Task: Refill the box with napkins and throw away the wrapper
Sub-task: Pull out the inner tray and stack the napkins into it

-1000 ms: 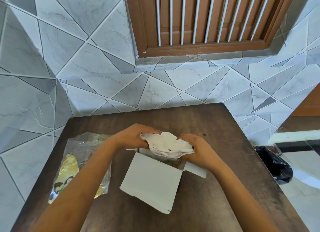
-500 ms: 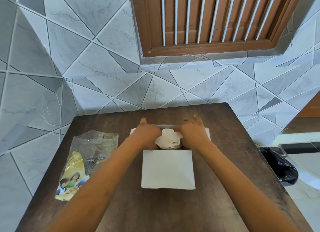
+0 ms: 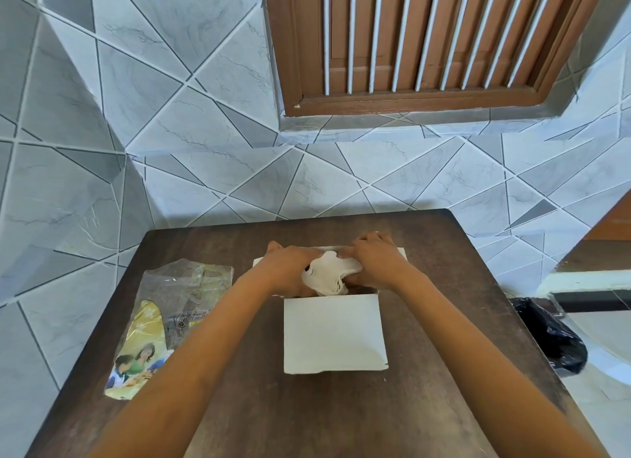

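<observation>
A crumpled white wad of napkins (image 3: 329, 275) sits in the open box (image 3: 334, 334) at table (image 3: 426, 406) centre, left hand (image 3: 285, 268) and right hand (image 3: 374, 263) clamped on it — fingers curled round, tips hidden. Wrapper (image 3: 164, 321) lies flat at 9 o'clock. The wad sits slightly lower than half a second ago.

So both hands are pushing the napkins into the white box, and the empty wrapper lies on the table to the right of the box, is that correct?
Not quite. In the head view the wrapper lies on the table to the left of the box, not the right. The rest holds: the left hand and right hand press the napkins into the white box.
</observation>
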A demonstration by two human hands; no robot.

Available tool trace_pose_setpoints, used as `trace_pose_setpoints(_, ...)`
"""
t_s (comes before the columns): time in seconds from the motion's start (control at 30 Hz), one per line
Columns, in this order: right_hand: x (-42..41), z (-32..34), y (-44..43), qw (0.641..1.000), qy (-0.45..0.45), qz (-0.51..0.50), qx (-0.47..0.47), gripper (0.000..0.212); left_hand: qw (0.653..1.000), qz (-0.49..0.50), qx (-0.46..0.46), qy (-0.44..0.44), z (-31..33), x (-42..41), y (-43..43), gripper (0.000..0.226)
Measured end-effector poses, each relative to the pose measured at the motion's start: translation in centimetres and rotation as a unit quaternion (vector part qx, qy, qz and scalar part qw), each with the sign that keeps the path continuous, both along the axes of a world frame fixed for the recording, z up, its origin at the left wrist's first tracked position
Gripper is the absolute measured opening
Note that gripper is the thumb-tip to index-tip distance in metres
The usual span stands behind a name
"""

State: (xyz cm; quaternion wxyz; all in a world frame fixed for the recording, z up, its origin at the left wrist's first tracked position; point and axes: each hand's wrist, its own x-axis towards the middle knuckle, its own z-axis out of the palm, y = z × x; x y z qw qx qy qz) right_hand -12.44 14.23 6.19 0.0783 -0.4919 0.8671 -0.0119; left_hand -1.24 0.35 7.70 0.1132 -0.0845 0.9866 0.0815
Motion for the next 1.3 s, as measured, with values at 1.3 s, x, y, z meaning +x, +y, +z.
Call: trace_pose_setpoints(1.3, 2.9, -2.5, 3.2, 0.927, -0.172, -0.249, -0.221, 0.013, 0.970, 0.190, 0.135, 0.067, -1.3, 3.2, -4.3, 0.034)
